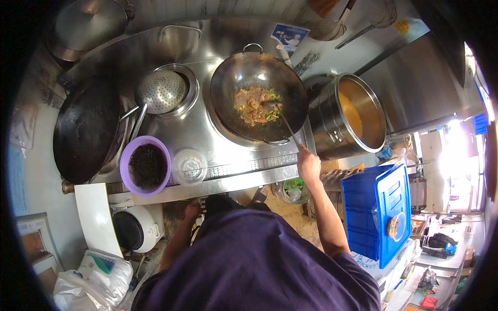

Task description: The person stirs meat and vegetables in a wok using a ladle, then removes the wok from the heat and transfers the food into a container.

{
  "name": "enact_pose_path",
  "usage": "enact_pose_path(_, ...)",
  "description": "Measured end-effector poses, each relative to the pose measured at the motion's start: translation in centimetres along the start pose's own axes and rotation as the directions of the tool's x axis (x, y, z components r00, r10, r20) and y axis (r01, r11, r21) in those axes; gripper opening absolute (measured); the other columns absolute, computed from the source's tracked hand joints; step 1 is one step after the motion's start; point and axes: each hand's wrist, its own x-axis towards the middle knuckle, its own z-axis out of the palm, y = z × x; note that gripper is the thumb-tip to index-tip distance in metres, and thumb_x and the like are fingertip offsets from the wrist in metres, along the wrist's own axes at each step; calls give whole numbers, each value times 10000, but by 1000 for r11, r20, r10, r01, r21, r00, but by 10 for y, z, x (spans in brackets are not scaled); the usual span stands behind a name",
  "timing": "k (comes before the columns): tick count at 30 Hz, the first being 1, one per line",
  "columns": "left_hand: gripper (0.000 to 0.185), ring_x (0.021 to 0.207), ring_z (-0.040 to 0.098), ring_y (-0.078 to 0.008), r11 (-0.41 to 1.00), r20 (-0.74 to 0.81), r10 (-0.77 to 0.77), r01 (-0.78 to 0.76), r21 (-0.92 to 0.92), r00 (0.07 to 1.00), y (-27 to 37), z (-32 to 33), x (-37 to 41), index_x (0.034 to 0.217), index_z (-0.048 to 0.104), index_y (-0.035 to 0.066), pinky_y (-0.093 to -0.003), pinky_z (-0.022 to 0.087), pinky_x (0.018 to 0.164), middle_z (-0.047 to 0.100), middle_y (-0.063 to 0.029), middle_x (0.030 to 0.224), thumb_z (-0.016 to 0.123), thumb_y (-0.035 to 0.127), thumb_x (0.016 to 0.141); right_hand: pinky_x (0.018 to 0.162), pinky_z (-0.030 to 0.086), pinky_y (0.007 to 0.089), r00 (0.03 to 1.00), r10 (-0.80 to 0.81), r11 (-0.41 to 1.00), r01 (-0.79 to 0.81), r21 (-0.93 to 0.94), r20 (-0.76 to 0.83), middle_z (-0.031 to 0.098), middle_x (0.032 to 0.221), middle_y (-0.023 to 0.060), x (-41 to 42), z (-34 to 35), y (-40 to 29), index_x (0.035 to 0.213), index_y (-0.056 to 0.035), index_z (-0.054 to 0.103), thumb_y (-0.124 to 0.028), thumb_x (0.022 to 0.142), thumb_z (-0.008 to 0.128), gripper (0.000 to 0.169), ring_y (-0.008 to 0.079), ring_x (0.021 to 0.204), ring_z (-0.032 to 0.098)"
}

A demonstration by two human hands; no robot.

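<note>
My right hand (pixel 309 166) grips the long handle of a metal ladle (pixel 290 126). The ladle's bowl lies among the cooked meat slices and green vegetable pieces (pixel 255 107) in a large two-handled wok (pixel 229 74) on the stainless steel stove. My left hand (pixel 192 212) hangs low, just below the stove's front edge, beside a row of small metal fittings (pixel 202 205). Shadow hides its fingers, so I cannot tell whether it holds anything. A clear plastic bowl (pixel 190 167) and a purple bowl of dark contents (pixel 147 167) stand along the stove's front.
A perforated strainer (pixel 162 91) rests over a metal pot left of the wok. Further left leans a dark, large wok (pixel 85 132). A tall steel pot (pixel 330 120) with yellowish contents stands on the right, near a blue plastic bin (pixel 360 217). Whisks (pixel 375 25) hang at the back.
</note>
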Motion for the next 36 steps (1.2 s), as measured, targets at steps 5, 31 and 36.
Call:
enact_pose_path(5,196,631,654,-243,930,-86,-330,339,140,940,34,10,-21,932,610,28,-399,533,511,679,-138,831,554,210,891,626,505,541,999,-12,1000,13,18,-46,629,700,260,-4,2,-8,1202,-130,645,-186,875,587,337,456,664,629)
enact_pose_path(31,227,637,667,-222,906,-200,-397,348,-241,896,10,-2,-41,1022,615,15,-362,524,517,671,-134,767,579,200,896,638,526,502,985,-143,973,158,-166,101,651,733,226,3,-27,2,1254,-238,621,-212,871,611,384,404,685,651)
enact_pose_path(36,216,603,640,-220,934,-78,-342,329,-140,936,1,-13,-43,974,610,1,-360,494,494,657,-140,736,553,197,905,616,525,504,995,-82,983,89,-159,48,640,717,238,-34,-58,17,1215,-203,649,-188,861,603,357,408,668,649)
